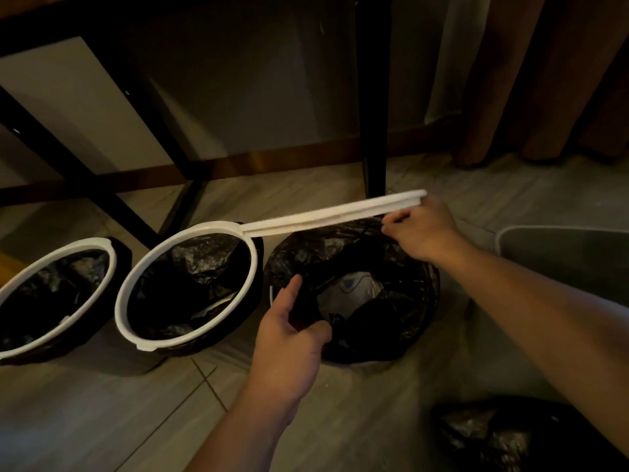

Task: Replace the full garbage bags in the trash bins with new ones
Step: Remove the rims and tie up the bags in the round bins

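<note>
In right hand (425, 231), white ring (326, 216); in left hand (289, 332), bag (405, 270)

Three bins sit in a row before you.
Leftmost bin (114, 264), middle bin (122, 308), rightmost bin (271, 294) holding a liner (401, 301), ring (323, 216) above it; table leg (372, 131) behind; loose bag (500, 437) lower right.

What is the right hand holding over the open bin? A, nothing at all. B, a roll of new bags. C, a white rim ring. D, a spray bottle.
C: the right hand grips a white ring, seen edge-on above the bin lined with the black bag, while the left hand pinches that bag's edge.
</note>
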The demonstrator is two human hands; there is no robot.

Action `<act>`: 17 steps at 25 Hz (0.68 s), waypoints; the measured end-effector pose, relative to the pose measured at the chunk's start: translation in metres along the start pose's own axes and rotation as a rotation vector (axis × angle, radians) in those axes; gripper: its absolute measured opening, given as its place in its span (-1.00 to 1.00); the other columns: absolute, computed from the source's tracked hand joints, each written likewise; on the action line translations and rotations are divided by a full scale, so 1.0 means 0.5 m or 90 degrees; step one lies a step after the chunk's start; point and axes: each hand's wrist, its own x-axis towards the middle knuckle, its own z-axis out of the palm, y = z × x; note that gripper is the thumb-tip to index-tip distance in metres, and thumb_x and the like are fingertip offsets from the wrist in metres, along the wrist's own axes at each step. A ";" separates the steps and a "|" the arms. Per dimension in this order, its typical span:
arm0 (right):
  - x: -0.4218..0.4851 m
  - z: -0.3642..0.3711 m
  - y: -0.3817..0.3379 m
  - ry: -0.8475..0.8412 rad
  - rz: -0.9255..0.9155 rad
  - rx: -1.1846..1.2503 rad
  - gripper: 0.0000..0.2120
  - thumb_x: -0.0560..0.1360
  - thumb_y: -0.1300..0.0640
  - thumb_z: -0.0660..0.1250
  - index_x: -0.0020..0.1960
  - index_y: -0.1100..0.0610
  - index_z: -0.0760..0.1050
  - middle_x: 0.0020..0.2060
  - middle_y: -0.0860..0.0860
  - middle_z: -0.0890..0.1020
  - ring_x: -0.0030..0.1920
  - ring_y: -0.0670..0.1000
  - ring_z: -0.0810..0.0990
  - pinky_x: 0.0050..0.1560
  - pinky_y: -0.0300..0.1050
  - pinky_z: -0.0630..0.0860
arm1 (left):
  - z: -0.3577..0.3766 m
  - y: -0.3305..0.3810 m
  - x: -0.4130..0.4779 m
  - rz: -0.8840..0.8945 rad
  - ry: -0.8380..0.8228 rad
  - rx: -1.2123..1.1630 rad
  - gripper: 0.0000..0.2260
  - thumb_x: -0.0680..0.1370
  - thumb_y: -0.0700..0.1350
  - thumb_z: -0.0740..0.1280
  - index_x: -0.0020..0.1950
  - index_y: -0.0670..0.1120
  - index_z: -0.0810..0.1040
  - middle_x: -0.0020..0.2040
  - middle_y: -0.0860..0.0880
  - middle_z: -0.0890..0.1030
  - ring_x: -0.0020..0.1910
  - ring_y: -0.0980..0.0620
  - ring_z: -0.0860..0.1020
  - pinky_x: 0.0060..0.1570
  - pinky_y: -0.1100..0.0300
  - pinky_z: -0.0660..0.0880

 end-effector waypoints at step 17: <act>0.041 -0.019 -0.056 -0.190 -0.058 -0.230 -0.86 0.53 0.05 0.48 -0.13 0.10 0.74 -0.16 0.07 0.73 -0.11 0.06 0.69 -0.03 -0.01 0.66 | -0.029 -0.011 -0.002 0.016 0.117 0.117 -0.60 0.53 -0.29 0.36 0.13 0.20 0.70 -0.02 0.06 0.78 -0.06 0.03 0.76 -0.18 0.13 0.68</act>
